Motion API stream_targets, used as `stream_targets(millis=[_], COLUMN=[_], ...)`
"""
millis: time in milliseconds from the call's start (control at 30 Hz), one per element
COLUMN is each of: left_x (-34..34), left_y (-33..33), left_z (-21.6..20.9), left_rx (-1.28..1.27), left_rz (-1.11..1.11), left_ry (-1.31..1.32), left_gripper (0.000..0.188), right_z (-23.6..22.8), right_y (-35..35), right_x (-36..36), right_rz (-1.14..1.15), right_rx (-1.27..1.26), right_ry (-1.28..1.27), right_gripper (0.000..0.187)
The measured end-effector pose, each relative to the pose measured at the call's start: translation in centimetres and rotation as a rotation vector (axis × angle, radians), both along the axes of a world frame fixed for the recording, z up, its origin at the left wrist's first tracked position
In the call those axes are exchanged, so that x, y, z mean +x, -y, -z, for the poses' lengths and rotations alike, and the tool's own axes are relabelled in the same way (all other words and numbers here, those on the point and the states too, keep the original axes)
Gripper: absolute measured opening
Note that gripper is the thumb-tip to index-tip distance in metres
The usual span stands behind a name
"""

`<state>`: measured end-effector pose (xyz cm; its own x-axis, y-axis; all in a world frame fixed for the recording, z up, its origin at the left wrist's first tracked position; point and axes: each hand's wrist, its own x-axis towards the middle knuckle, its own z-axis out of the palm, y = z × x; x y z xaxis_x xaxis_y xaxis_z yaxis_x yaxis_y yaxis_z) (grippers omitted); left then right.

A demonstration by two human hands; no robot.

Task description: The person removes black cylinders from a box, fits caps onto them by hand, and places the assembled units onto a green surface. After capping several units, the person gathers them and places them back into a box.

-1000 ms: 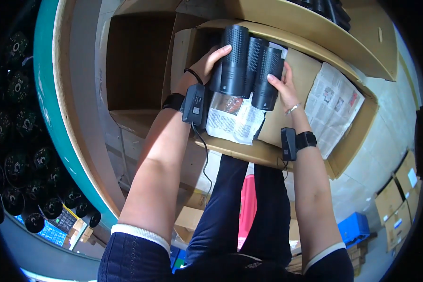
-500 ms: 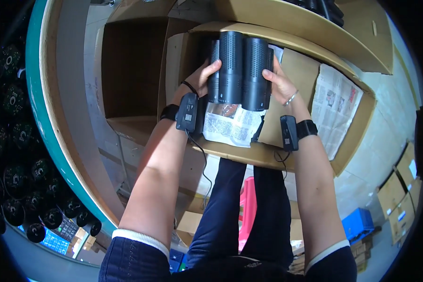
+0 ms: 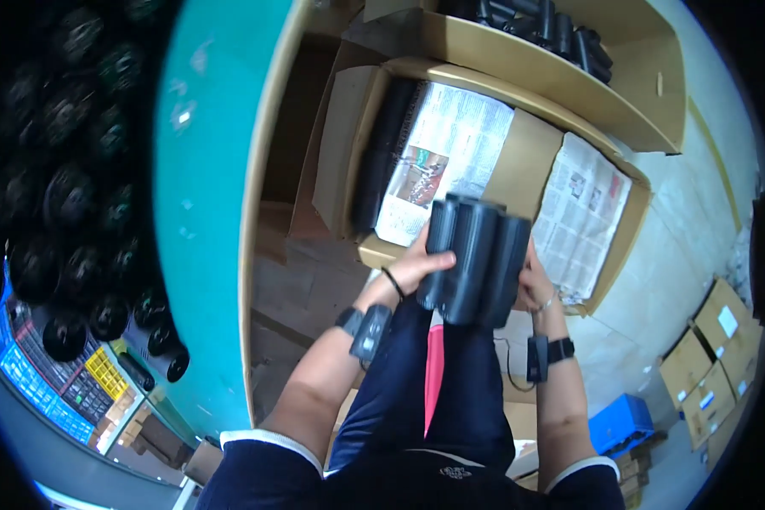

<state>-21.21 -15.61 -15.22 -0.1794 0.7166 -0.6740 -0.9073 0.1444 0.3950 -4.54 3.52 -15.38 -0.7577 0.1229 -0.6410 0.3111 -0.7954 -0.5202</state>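
The left grip (image 3: 416, 265) and right grip (image 3: 534, 285) clasp a bundle of black cylinders (image 3: 472, 263) between them, one from each side. Just beyond the grip, an open cardboard box (image 3: 377, 252) holds newspaper sheets (image 3: 463, 127); left of the grip runs a green desk (image 3: 208, 212), with dark round parts (image 3: 68, 195) massed along its farther side.

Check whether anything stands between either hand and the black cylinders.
Nothing visible does: the left hand grips the black cylinders directly at their left side, and the right hand holds them at their right.
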Motion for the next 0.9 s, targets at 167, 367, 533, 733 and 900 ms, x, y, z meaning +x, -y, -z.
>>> stream_targets(millis=[167,367,533,733,900], left_x=[5.7,9.4,11.9,14.8,14.8], left_y=[4.8,12.7,21.9,34.5,47.3], left_z=[-10.7,-24.1,-35.7,-38.3,-38.3], left_rx=[0.05,0.028,0.102,0.118,0.141], left_rz=[-0.082,-0.264,-0.532,-0.876,-1.126], left_ry=[0.056,-0.032,-0.116,-0.306,-0.277], left_gripper=[0.097,0.1,0.1,0.081,0.073], right_z=[-12.4,-25.6,-36.2,-40.5,-41.6], right_y=[3.5,8.8,16.3,29.3,43.8], right_x=[2.8,1.8,-2.1,-7.6,-13.2], right_rz=[-0.058,-0.242,-0.48,-0.823,-1.131], right_rx=[-0.022,-0.048,-0.079,-0.041,-0.068], right_ry=[0.012,-0.038,-0.196,-0.375,-0.472], right_gripper=[0.126,0.127,0.122,0.112,0.094])
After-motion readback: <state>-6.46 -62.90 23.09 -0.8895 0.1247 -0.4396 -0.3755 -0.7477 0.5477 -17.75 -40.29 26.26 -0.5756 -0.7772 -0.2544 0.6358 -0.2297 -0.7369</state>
